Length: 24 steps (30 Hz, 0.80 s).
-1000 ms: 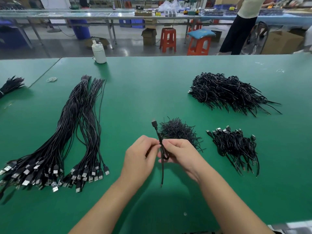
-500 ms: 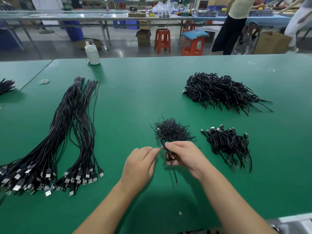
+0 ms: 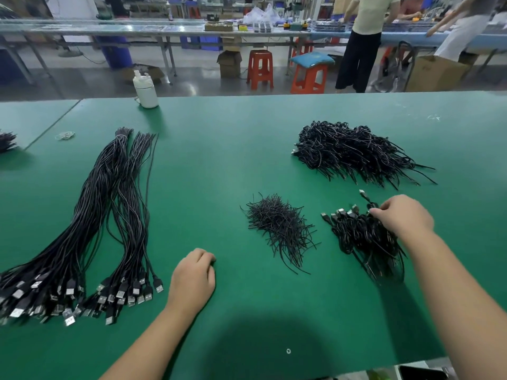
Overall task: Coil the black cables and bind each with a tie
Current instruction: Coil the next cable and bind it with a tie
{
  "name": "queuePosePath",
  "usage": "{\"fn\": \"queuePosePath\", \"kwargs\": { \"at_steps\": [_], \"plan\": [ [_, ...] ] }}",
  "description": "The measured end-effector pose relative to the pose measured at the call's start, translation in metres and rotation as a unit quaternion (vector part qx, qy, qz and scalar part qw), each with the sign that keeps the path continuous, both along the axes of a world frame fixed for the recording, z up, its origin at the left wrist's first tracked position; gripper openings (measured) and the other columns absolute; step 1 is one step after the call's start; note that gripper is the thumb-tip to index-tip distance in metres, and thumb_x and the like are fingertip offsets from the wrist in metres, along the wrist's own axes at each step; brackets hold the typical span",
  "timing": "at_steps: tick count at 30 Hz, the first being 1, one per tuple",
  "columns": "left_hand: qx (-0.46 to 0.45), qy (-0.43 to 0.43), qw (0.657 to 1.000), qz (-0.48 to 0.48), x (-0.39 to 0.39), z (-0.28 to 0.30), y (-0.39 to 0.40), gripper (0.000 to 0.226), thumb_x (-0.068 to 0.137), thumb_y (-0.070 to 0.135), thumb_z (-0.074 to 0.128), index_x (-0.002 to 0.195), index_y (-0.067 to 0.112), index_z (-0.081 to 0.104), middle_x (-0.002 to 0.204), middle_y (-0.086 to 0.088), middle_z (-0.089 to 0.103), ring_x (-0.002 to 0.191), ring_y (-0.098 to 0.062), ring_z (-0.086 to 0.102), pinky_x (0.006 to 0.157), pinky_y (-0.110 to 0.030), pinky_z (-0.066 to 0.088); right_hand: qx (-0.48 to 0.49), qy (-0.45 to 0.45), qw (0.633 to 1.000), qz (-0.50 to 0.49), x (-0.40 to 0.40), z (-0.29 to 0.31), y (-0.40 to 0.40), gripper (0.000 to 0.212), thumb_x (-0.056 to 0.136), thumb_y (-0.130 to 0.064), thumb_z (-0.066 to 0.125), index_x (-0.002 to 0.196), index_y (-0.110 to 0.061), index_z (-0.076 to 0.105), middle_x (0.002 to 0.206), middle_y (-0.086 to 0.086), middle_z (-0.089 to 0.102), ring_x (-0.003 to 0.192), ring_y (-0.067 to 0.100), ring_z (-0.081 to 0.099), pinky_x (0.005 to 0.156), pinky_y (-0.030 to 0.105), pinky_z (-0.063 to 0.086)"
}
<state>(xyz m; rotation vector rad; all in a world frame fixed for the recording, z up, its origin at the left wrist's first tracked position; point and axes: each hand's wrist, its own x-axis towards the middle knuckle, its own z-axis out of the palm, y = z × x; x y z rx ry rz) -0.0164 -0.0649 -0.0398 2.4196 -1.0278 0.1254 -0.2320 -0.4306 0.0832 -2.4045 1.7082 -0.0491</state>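
Head view: small pile of coiled cables [image 3: 365, 237] lies right of frame centre on the green tabletop [image 3: 219, 149], USB plugs pointing up-left. Right hand [image 3: 402, 215] sits on the pile's upper edge, fingertips pinching one coiled cable [image 3: 369, 204] whose plug sticks up above the heap. Just left of the pile, apart from it, a loose heap of short black ties [image 3: 279, 229]. Left hand [image 3: 192, 278] rests on the bare tabletop at lower centre, fingers curled under, grasping nothing. Larger heap of bound cables [image 3: 354, 152] in the upper right, well apart from the small pile. Two long bundles of uncoiled cables [image 3: 90, 229] run down the left side, plugs massed at the lower left. Rubber bands [image 3: 65, 135] lie near the bundles' top ends. White bottle [image 3: 145, 90] stands at the tabletop's far edge, upper left. Orange stools [image 3: 260, 68] and a standing person [image 3: 362, 42] in the background.
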Motion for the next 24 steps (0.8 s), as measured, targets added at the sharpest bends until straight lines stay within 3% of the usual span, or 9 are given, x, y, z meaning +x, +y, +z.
{"fn": "queuePosePath", "kwargs": {
  "at_steps": [5,10,14,18,21,24],
  "plan": [
    [0.004,-0.001,1.0,0.0,-0.001,0.001,-0.002,0.014,0.077,0.0,0.068,0.087,0.01,0.07,0.085,0.001,0.063,0.07,-0.022,0.06,0.06,-0.03,0.05,0.035,0.069,0.996,-0.042,-0.008,-0.024,-0.014,0.041,0.093,-0.05,0.06,0.091,-0.011,0.072,0.074,0.005,0.068,0.066,0.021,0.061,0.057,0.022,0.044],
    [-0.001,-0.001,1.0,0.004,0.0,-0.001,-0.002,0.013,0.078,0.001,0.067,0.086,0.011,0.069,0.085,0.002,0.063,0.068,-0.02,0.06,0.059,-0.031,0.05,-0.018,0.086,0.995,-0.048,0.0,-0.025,-0.016,0.046,0.093,-0.054,0.058,0.074,-0.012,0.065,0.071,0.005,0.064,0.062,0.02,0.059,0.055,0.021,0.041],
    [-0.007,-0.006,1.0,0.005,0.0,-0.002,-0.003,0.013,0.078,0.0,0.067,0.085,0.01,0.069,0.084,0.002,0.062,0.067,-0.021,0.059,0.059,-0.031,0.05,-0.065,-0.036,0.996,0.049,0.023,-0.014,0.008,0.031,0.097,-0.038,0.054,0.083,-0.013,0.067,0.078,0.003,0.066,0.064,0.02,0.06,0.054,0.025,0.048],
    [-0.016,-0.015,1.0,0.006,0.001,-0.004,-0.003,0.014,0.075,-0.003,0.068,0.084,0.009,0.069,0.082,0.0,0.062,0.065,-0.021,0.058,0.056,-0.031,0.049,0.005,-0.209,0.958,0.198,0.064,-0.012,0.09,0.014,0.095,-0.03,0.057,0.092,-0.023,0.07,0.077,-0.011,0.068,0.067,0.011,0.064,0.058,0.024,0.052],
    [-0.019,-0.019,1.0,0.015,0.003,-0.006,-0.002,0.013,0.075,-0.002,0.068,0.084,0.007,0.069,0.082,-0.001,0.062,0.068,-0.022,0.058,0.058,-0.032,0.049,0.078,-0.244,0.927,0.275,0.094,-0.046,0.166,0.012,0.093,-0.03,0.058,0.09,-0.026,0.069,0.08,-0.012,0.068,0.073,0.008,0.061,0.066,0.024,0.048],
    [-0.013,-0.029,0.999,0.027,0.004,-0.005,-0.003,0.013,0.073,-0.001,0.069,0.082,0.008,0.069,0.08,-0.002,0.062,0.073,-0.024,0.057,0.062,-0.034,0.049,0.125,-0.21,0.92,0.306,0.118,-0.09,0.219,0.023,0.096,-0.033,0.052,0.114,-0.025,0.063,0.102,-0.006,0.063,0.096,0.012,0.057,0.088,0.03,0.047]
  ]
}}
